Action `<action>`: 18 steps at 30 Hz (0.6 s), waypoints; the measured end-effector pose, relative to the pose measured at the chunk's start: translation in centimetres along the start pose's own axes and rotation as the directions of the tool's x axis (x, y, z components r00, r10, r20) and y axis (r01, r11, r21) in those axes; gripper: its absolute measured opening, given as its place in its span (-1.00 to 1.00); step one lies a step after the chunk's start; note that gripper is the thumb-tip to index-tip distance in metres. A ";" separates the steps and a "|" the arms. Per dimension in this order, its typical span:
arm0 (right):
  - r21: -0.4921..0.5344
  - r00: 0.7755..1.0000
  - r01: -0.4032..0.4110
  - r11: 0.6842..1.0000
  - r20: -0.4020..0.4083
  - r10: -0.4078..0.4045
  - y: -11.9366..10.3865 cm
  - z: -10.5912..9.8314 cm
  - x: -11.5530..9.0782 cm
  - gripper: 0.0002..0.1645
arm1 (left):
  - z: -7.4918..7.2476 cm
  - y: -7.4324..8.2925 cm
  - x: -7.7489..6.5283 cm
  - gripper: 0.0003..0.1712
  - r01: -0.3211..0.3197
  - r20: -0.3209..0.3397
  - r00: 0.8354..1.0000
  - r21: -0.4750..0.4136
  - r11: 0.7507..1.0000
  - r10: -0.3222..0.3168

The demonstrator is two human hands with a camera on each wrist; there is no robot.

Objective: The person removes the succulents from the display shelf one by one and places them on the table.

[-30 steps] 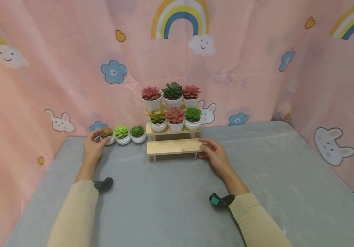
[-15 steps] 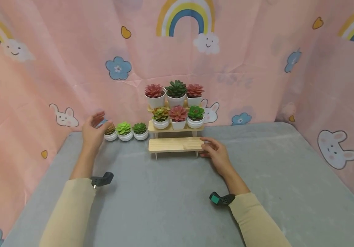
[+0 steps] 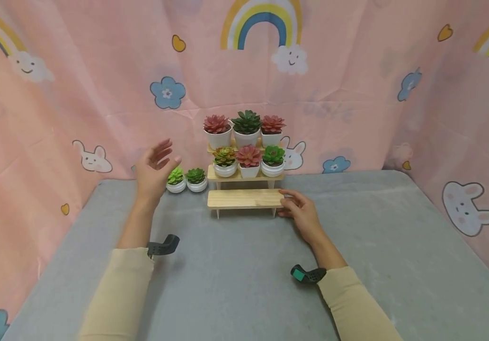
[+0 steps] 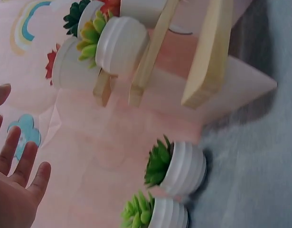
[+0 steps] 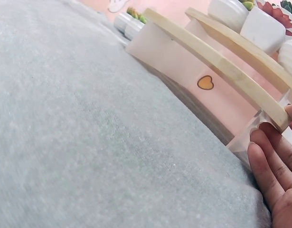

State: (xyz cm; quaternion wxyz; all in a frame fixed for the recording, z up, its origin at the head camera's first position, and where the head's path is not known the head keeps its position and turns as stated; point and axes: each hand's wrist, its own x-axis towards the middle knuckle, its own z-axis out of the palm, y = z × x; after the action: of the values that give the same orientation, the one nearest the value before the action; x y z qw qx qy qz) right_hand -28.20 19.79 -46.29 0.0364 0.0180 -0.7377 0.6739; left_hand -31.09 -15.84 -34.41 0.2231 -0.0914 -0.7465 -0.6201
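Observation:
A three-step wooden stand (image 3: 244,199) sits at the back of the grey table (image 3: 235,274). Its top and middle steps each carry three potted succulents (image 3: 248,163); the lowest step is bare. My right hand (image 3: 293,203) rests against that step's right end, fingers (image 5: 267,164) lying straight beside its leg. My left hand (image 3: 161,154) is lifted off the table, fingers (image 4: 22,164) spread and holding nothing. It hangs just left of a light green pot (image 3: 176,180) and a dark green pot (image 3: 196,178), both seen close in the left wrist view: dark green pot (image 4: 179,166), light green pot (image 4: 155,216).
Pink printed cloth (image 3: 355,94) walls in the table at the back and both sides. The row of pots stands against the back cloth, left of the stand. Grey table surface stretches in front of the stand and to its right.
My left hand has left the brownish pot at the row's left end, risen and moved right with fingers spread; that pot is now hidden behind it. The right hand has stayed put.

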 end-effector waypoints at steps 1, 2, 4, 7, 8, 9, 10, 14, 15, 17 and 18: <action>0.001 1.000 0.003 1.000 -0.001 -0.003 0.0 0.0 0.0 -0.57 | 0.4 0.1 0.0 -0.40 -0.012 0.004 1.000 -0.007 1.000 0.012; 0.002 1.000 0.005 1.000 -0.002 -0.005 -0.1 0.0 0.0 -0.57 | 0.9 0.2 0.0 -0.41 -0.022 0.006 1.000 -0.010 1.000 0.022; 0.001 1.000 0.006 1.000 -0.001 -0.006 -0.1 0.0 0.0 -0.57 | 1.6 0.4 -0.1 -0.41 -0.036 0.009 0.999 -0.020 0.999 0.036; 0.006 1.000 0.002 1.000 -0.003 -0.002 -0.2 -0.1 0.0 -0.56 | 2.7 0.6 -0.1 -0.44 -0.070 0.004 0.998 -0.045 0.997 0.070; 0.008 1.000 0.002 1.000 -0.004 -0.002 -0.2 -0.1 0.0 -0.56 | 3.1 0.7 -0.1 -0.45 -0.081 0.002 0.997 -0.059 0.995 0.082; 0.009 1.000 0.001 1.000 -0.003 -0.001 -0.2 -0.1 0.0 -0.56 | 3.4 0.8 -0.1 -0.45 -0.088 0.002 0.996 -0.072 0.994 0.088; 0.009 1.000 0.001 1.000 -0.004 -0.001 -0.2 -0.1 0.0 -0.56 | 3.8 0.8 -0.1 -0.44 -0.091 0.003 0.996 -0.073 0.993 0.092; 0.013 1.000 0.001 1.000 -0.006 -0.001 -0.2 -0.2 0.0 -0.57 | 5.1 1.3 -0.2 -0.41 -0.092 0.021 0.995 -0.083 0.992 0.094; 0.012 1.000 -0.001 1.000 -0.005 0.001 -0.3 -0.2 0.0 -0.56 | 5.3 1.4 -0.2 -0.41 -0.090 0.028 0.995 -0.083 0.993 0.092; 0.017 1.000 -0.003 1.000 -0.004 0.003 -0.3 -0.1 0.0 -0.57 | 5.8 1.6 -0.3 -0.41 -0.095 0.046 0.994 -0.094 0.991 0.100; 0.017 1.000 -0.003 1.000 -0.001 0.003 -0.3 -0.1 0.0 -0.56 | 6.0 1.6 -0.3 -0.41 -0.098 0.055 0.993 -0.101 0.990 0.104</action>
State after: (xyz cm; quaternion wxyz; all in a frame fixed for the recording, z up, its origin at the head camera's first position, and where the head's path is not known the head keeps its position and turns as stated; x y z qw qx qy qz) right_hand -28.20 19.85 -45.99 0.0355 0.0167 -0.7320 0.6802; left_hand -31.42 -9.64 -33.89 0.2268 -0.1585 -0.7160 -0.6409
